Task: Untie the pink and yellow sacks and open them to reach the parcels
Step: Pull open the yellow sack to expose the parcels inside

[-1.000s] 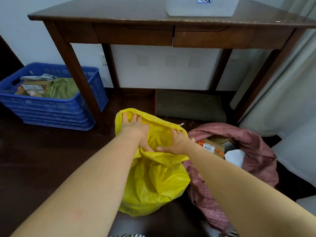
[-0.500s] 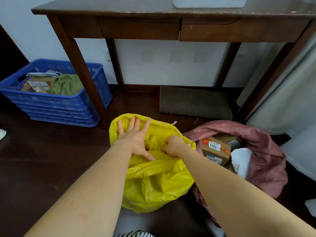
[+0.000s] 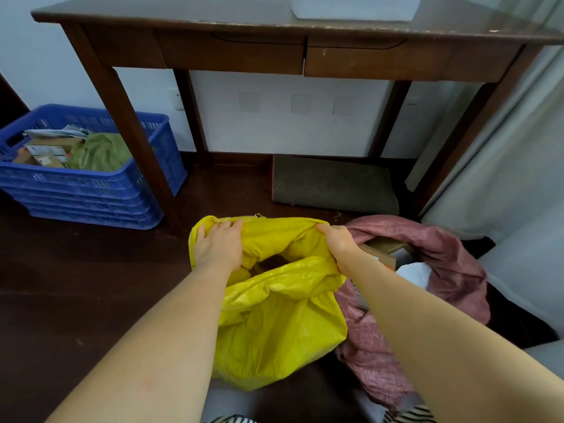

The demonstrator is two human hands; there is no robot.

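A yellow woven sack stands on the dark floor in front of me, its mouth spread wide with a dark gap showing inside. My left hand grips the left side of the rim. My right hand is closed on the right side of the rim. Beside it on the right lies the pink sack, open, with a brown cardboard parcel and a white parcel showing in its mouth.
A dark wooden table with two drawers stands ahead against the wall. A blue plastic crate holding parcels and a green bag sits at the left. A folded dark mat lies under the table. Pale curtains hang at the right.
My hands have moved apart along the yellow sack's rim, pulling its mouth wide. One second ago both hands were close together on the bunched top.
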